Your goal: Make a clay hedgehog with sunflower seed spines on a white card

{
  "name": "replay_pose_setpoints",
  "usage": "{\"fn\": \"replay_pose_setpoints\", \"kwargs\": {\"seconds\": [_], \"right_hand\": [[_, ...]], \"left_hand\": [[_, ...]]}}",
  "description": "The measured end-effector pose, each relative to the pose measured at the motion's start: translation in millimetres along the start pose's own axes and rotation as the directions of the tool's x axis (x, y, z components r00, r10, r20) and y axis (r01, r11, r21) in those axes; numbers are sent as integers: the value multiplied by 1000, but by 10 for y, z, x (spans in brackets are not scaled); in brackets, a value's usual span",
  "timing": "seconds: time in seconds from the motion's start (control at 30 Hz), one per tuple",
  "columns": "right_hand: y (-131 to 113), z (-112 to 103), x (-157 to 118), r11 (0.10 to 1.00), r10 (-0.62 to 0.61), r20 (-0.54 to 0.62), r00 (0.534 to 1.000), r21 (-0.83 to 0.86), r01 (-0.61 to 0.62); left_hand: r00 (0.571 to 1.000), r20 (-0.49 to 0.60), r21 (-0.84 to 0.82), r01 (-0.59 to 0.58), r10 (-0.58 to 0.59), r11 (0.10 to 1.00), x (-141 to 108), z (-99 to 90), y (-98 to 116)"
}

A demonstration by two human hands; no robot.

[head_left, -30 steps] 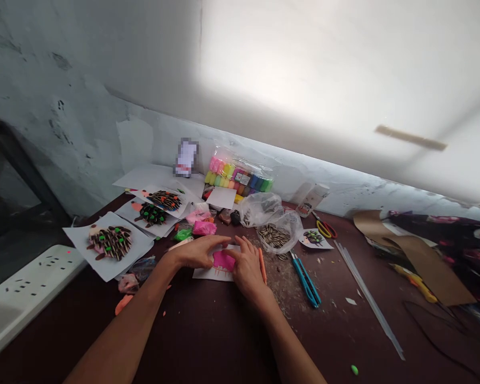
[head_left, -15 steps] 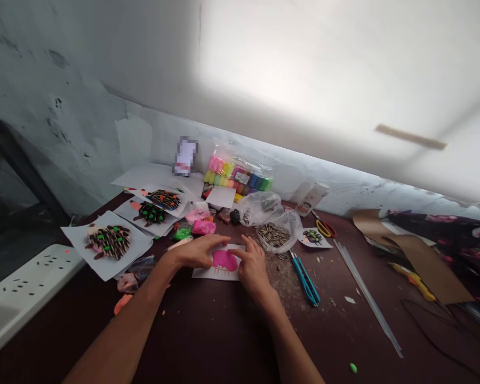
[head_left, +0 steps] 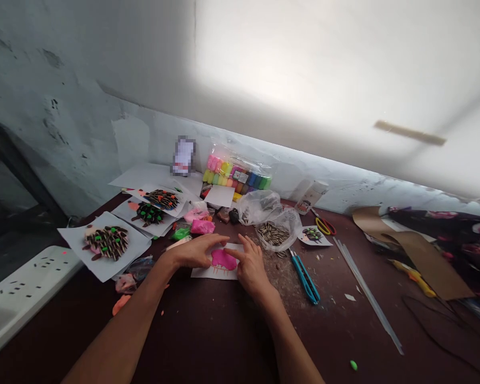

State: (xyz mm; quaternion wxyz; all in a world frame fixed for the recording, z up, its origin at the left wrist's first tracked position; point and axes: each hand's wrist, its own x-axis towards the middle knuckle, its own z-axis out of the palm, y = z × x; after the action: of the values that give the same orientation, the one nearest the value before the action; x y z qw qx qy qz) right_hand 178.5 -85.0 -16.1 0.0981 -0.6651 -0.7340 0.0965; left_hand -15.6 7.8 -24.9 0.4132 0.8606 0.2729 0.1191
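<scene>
Near the middle of the dark tabletop (head_left: 208, 330), a small white sheet (head_left: 200, 273) lies flat, bearing a flattened bright pink patch (head_left: 224, 261) with thin orange strokes drawn just below it. The person's left hand (head_left: 196, 249) is over the sheet's left side, its fingers loosely spread and the thumb apart from them, with nothing gripped; the thumb tip is at the pink patch's left edge. The right hand (head_left: 251, 262) is over the sheet's right side, its fingers parted and likewise gripping nothing, one finger extended toward the patch's upper right edge. How firmly either hand presses cannot be told. Just beyond the left hand are a bright pink lump (head_left: 202, 226) and a green one (head_left: 181, 233). Past the right hand, striped seeds (head_left: 272, 233) fill a clear plastic bag (head_left: 293, 221), and a blue utility knife (head_left: 305, 278) lies slanted nearby, its blade end toward the bag. Farther left, a seed-covered hedgehog figure (head_left: 108, 242) dotted with green rests on white paper (head_left: 138, 246) beside a power strip (head_left: 28, 290).
</scene>
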Motion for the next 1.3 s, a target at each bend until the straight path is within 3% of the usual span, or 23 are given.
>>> {"fn": "replay_pose_setpoints", "kwargs": {"seconds": [0.5,0.73,1.03,1.3], "right_hand": [[-111,-10,40,994,-89,-8,996,-72,88],[27,-44,-41,997,-20,-82,996,-74,14],[9,-11,-128,991,-1,27,1000,-136,4],[26,13,-121,995,38,-31,999,-88,-40]], "left_hand": [[1000,-2,43,29,-29,999,-1,-8,93],[1000,9,54,11,-11,998,3,-1,42],[1000,23,83,-5,3,997,-4,-11,32],[1000,2,71,-7,7,997,6,7,3]]}}
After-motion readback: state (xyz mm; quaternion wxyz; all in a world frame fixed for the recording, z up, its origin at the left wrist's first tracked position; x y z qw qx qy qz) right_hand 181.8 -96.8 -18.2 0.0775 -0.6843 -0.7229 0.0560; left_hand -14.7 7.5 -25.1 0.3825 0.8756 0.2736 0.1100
